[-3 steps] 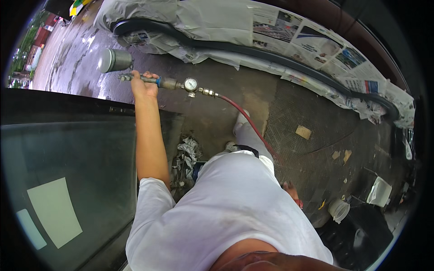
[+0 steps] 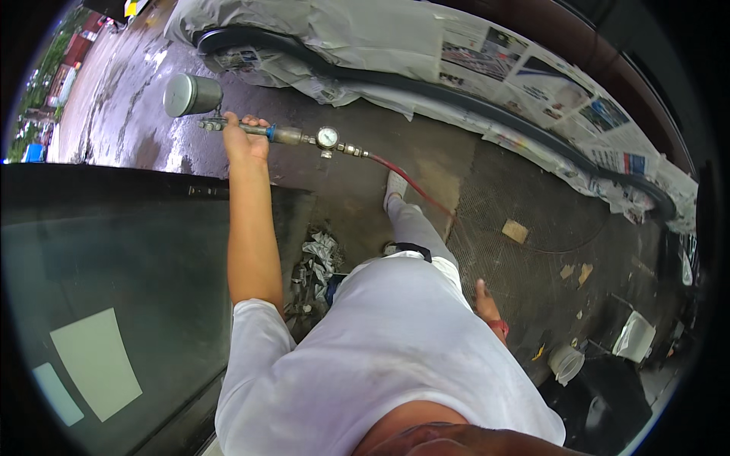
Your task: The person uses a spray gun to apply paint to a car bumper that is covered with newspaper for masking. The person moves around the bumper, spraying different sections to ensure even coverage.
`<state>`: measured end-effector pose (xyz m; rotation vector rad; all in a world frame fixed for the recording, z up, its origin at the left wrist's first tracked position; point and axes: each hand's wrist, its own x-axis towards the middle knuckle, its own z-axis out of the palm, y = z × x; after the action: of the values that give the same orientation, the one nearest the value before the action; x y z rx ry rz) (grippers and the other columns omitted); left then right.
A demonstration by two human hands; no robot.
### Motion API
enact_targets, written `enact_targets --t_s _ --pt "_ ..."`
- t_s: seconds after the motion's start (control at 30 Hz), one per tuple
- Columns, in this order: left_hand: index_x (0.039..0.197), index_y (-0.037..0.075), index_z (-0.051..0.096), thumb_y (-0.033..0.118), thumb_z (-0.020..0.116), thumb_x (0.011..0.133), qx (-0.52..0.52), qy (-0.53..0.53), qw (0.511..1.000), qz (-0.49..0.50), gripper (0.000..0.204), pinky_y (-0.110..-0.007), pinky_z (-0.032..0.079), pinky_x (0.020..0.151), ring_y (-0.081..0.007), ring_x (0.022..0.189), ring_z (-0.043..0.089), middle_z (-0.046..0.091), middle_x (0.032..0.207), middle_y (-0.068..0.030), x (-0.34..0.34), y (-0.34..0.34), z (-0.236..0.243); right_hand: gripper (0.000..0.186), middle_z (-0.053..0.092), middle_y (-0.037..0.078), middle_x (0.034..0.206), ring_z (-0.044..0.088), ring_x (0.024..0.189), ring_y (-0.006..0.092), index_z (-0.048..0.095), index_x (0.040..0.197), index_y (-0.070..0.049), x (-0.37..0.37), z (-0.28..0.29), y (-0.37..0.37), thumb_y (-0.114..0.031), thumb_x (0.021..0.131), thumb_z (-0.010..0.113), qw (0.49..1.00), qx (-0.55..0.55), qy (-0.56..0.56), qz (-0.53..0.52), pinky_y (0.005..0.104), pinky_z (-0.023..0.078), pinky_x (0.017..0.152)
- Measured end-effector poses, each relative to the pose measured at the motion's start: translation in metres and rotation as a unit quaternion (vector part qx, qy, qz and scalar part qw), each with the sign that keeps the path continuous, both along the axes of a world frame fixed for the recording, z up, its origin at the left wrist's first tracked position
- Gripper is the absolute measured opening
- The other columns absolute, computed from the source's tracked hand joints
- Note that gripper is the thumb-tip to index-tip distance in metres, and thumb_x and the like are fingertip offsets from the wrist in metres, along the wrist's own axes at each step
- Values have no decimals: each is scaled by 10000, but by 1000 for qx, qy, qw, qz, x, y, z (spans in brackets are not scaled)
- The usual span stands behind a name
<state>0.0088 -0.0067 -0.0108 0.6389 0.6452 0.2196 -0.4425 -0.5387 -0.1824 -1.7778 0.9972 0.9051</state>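
My left hand (image 2: 245,140) grips a spray gun (image 2: 234,126) with a grey metal cup (image 2: 191,96), a round pressure gauge (image 2: 327,137) and a red hose (image 2: 403,174) running from its fitting. The cup stands at the gun's outer left end. My right hand (image 2: 487,302) hangs low beside my right thigh, partly behind my white shirt, with a finger extended and nothing visible in it. A long dark trim piece (image 2: 380,80) on paper-wrapped support (image 2: 487,45) lies beyond the gun.
A dark glass-and-frame panel (image 2: 122,243) fills the left side. Crumpled scraps (image 2: 319,258) lie by my feet. A cardboard piece (image 2: 514,231), a clear tub (image 2: 566,364) and a pale square container (image 2: 633,336) are on the floor to the right. Wet pavement (image 2: 137,91) stretches beyond.
My right hand has swung slightly forward and shows more fingers. My foot has moved forward. The gun and gauge have shifted a little toward the top and right of the picture.
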Motion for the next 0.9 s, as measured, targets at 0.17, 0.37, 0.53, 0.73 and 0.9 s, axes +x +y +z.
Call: enact_targets --t_s 0.17,0.37,0.53,0.73,0.9 --pt "1099 203 434 403 537 1127 64 1 997 53 227 -362 442 713 -143 705 455 467 829 16 103 46 -10 725 741 297 1150 710 1118 446 623 1435 -57 253 65 63 -655 1043 504 938 29 -94 333 490 545 955" --pt "1291 221 412 627 672 995 100 15 993 59 565 -351 425 772 -152 814 433 441 913 -14 159 60 -17 566 754 221 1157 716 1101 408 621 1424 -59 501 168 151 -475 1040 630 841 10 -443 310 450 561 934" --pt "1384 199 433 916 517 861 78 -51 994 60 891 -389 426 827 -206 865 461 482 980 -48 184 31 1 608 636 200 1450 650 1292 332 526 1526 -60 646 212 278 -389 1036 674 760 183 -498 376 419 497 1091" --pt "1538 202 458 1022 363 797 -102 -237 961 -96 1109 -456 425 1085 -284 1183 552 585 1287 -85 226 61 -27 883 515 276 1552 543 1406 404 370 1627 -34 741 171 430 -518 973 713 679 246 -550 419 441 466 1145" --pt "1728 259 131 991 278 848 -12 -109 985 -133 1154 -442 244 1265 -245 1543 313 320 1690 -45 283 68 -43 850 584 272 1495 613 1319 453 412 1632 -122 803 139 506 -481 942 755 755 238 -536 293 443 491 1109"
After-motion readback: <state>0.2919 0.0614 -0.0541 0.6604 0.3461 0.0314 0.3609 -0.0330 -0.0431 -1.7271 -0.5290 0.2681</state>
